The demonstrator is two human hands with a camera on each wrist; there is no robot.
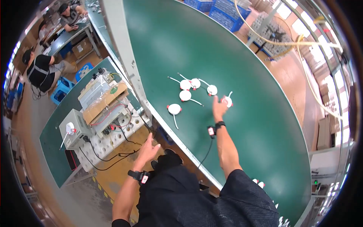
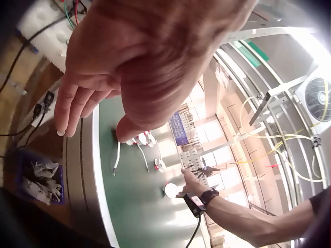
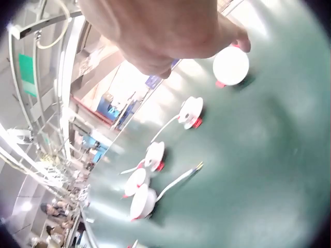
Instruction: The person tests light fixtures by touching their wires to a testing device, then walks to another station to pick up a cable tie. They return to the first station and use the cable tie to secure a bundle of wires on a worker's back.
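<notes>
My right hand (image 1: pixel 219 109) reaches over the green table (image 1: pixel 242 143), fingers pointing forward. A white round fitting with red clips and a short white cable (image 1: pixel 228 101) lies beside its fingertips. In the right wrist view, a fingertip is right at the red clip on this fitting's rim (image 3: pixel 231 66). Several similar white fittings (image 1: pixel 185 95) lie to the left, cables spread out; one fitting (image 1: pixel 174 109) sits nearer the table edge. My left hand (image 1: pixel 147 151) hangs in the air beside the near table edge, fingers extended, holding nothing.
At left, a side bench carries a grey power supply box (image 1: pixel 75 130) with a white fitting on top, a perforated white board (image 1: pixel 102 149) and black cables. A metal post (image 1: pixel 130 56) stands at the table edge. Blue crates (image 1: pixel 227 15) stand beyond. People sit at upper left.
</notes>
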